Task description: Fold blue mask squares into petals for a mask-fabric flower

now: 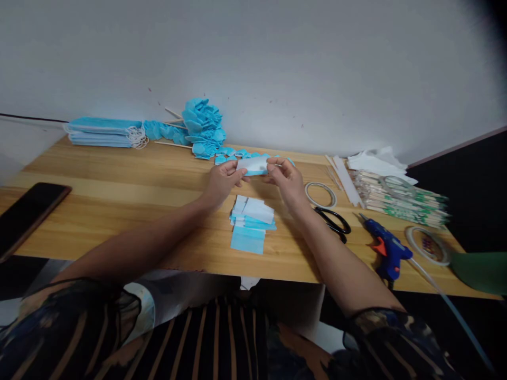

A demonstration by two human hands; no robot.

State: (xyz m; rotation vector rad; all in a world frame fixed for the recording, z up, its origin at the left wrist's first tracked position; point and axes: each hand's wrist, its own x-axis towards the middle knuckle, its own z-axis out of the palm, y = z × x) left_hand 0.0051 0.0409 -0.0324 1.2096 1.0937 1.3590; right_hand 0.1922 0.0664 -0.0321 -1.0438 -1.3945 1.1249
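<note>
A folded strip of blue-and-white mask fabric (253, 164) is held up above the table between my two hands. My left hand (224, 182) pinches its left end, and my right hand (287, 179) pinches the right end. Just below them on the wood lies a loose pile of cut blue and white fabric pieces (253, 216). Behind my hands, a row of small folded blue pieces (232, 153) runs along the back, partly hidden by the strip and my fingers.
Blue fabric flowers on sticks (204, 126) and stacked face masks (103, 132) stand against the wall. Rightward are a tape roll (336, 198), black-handled scissors (344, 221), a blue glue gun (390, 250), another tape roll (412, 232) and packaged sticks (396, 198). A phone (29, 216) lies far left.
</note>
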